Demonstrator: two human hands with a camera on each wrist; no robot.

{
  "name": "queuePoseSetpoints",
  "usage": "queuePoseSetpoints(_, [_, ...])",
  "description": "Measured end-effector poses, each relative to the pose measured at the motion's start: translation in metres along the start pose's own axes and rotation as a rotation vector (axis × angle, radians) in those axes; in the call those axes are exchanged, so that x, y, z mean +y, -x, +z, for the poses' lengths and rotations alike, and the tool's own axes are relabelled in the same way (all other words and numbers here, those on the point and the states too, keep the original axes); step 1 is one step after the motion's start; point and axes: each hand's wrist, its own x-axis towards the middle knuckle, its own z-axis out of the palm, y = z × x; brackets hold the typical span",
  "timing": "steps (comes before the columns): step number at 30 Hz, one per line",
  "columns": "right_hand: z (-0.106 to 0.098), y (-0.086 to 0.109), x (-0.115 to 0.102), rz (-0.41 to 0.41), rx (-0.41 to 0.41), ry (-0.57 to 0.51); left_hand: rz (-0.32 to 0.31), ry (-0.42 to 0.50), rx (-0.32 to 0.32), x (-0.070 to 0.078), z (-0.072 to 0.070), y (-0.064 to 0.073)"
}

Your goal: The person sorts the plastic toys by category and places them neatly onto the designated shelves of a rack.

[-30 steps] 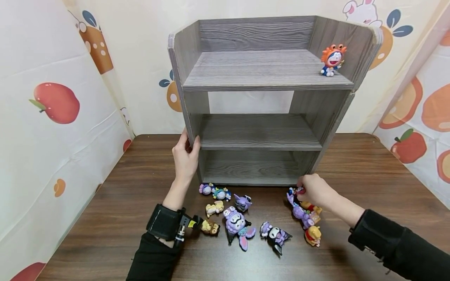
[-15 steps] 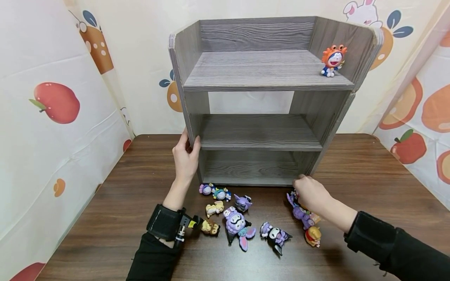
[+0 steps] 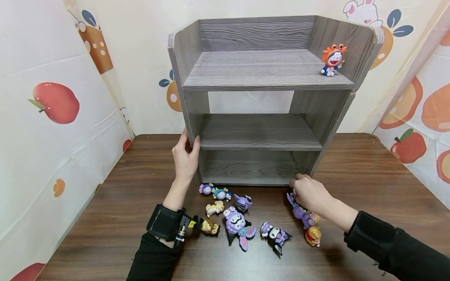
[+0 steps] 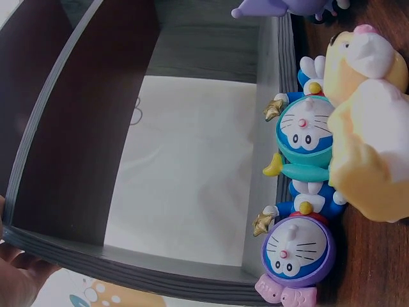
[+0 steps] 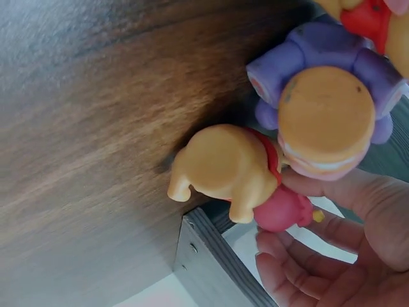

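Observation:
My left hand (image 3: 185, 159) grips the left side panel of a grey wooden shelf unit (image 3: 260, 132), thumb on the front edge. At the unit's front right corner, my right hand (image 3: 312, 192) pinches a small red piece with a yellow tip (image 5: 284, 208) between thumb and fingers; the rest of it is hidden. Right beside it are a yellow bear figurine (image 5: 220, 160) seen from its feet and a purple-suited figurine (image 5: 326, 109). Another yellow bear figurine (image 3: 313, 235) lies nearer on the table, below a purple figurine (image 3: 299, 212).
An orange-capped figurine (image 3: 333, 60) stands on the top shelf at the right. Two blue-and-white cat figurines (image 4: 305, 128) lie along the shelf's front edge. Several figurines, including a large purple one (image 3: 236, 222) and a black-and-purple one (image 3: 275, 236), lie across the wooden table (image 3: 116, 234).
My right hand has shifted slightly left along the shelf's front edge, covering the red piece and much of the upper bear figurine. The left hand has stayed on the panel.

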Motion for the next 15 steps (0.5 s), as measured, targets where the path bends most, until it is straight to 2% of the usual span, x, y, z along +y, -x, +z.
queuePoseSetpoints(3, [-0.008,0.001,-0.001,0.038,-0.023,-0.034,-0.001,0.004,0.0,0.0,0.0,0.0])
queuePoseSetpoints(6, [-0.019,0.002,-0.002,0.091,-0.008,-0.07,-0.003,-0.001,0.003,-0.001,0.0,0.0])
queuePoseSetpoints(10, [-0.027,0.0,-0.003,0.165,0.01,-0.113,0.005,0.002,0.01,-0.017,0.001,-0.001])
queuePoseSetpoints(13, [-0.027,-0.001,-0.003,0.224,-0.008,-0.146,0.015,0.006,0.01,-0.029,0.002,-0.001])
queuePoseSetpoints(15, [-0.025,-0.001,-0.003,0.256,-0.031,-0.164,0.018,0.003,0.009,-0.032,0.003,0.0])
